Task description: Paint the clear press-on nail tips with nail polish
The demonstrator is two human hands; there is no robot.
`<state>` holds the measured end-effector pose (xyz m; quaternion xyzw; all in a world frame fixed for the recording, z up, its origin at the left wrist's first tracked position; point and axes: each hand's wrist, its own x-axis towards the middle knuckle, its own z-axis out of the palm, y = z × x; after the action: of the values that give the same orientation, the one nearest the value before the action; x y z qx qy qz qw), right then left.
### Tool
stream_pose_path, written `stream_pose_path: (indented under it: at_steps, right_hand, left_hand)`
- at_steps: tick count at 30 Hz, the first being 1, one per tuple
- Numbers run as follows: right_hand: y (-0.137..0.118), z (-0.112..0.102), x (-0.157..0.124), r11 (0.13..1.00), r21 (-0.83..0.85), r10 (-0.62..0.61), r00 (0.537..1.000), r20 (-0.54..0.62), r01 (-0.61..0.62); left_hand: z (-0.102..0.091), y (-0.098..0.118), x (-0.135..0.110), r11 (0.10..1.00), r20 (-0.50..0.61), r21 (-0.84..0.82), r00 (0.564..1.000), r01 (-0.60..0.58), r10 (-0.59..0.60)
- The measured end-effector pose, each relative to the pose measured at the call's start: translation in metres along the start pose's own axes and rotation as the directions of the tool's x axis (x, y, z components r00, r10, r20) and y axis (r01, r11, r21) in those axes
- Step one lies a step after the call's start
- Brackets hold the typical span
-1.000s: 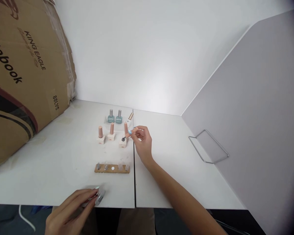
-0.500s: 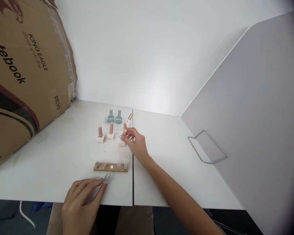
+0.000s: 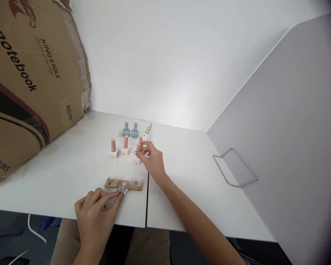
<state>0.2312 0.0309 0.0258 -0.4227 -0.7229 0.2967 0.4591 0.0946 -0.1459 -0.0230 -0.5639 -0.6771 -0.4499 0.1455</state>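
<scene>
My left hand [image 3: 99, 208] pinches a clear false nail [image 3: 123, 187] between thumb and fingers. That nail is at the middle of a small wooden strip [image 3: 116, 184], on which several other clear nails stand in a row; I cannot tell whether it touches the strip. Farther back, my right hand [image 3: 151, 156] has its fingers closed on the pinkish cap of a nail polish bottle [image 3: 137, 161], which stands upright on the table. Two similar bottles with pink caps, one nail polish bottle [image 3: 114, 152] and another nail polish bottle [image 3: 125, 149], stand to its left.
Two teal polish bottles [image 3: 134, 133] with silver caps stand behind. Next to them a white tube with a gold cap [image 3: 147, 133] leans. A large cardboard box [image 3: 44, 92] bounds the left; a grey partition with a metal wire frame [image 3: 235, 167] is at the right.
My left hand has moved forward with the clear nail, from in front of the strip to its middle. The right hand stays at the pink-capped bottle. The view has shifted slightly.
</scene>
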Motion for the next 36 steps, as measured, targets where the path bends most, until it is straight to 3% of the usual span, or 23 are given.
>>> stream_pose_path:
  at_steps: [15, 24, 32, 36]
  right_hand:
    - [-0.013, -0.017, -0.017, 0.995, 0.094, 0.028, 0.995, -0.093, -0.02]
    - [-0.014, -0.017, -0.033, 0.979, 0.189, -0.031, 0.978, -0.208, 0.071]
    - [-0.007, -0.011, -0.034, 0.972, 0.224, -0.038, 0.985, -0.171, 0.076]
    - [0.003, -0.017, -0.042, 0.97, 0.22, -0.082, 0.993, -0.083, 0.098]
  left_hand:
    - [0.01, 0.011, 0.007, 0.994, 0.054, 0.069, 0.995, 0.084, -0.088]
    - [0.01, 0.007, 0.007, 0.991, 0.105, 0.073, 0.987, 0.111, -0.118]
    - [0.009, -0.001, 0.003, 0.996, 0.138, 0.042, 0.987, 0.08, -0.085]
    - [0.005, -0.005, 0.0, 0.997, 0.135, 0.022, 0.988, 0.079, -0.081]
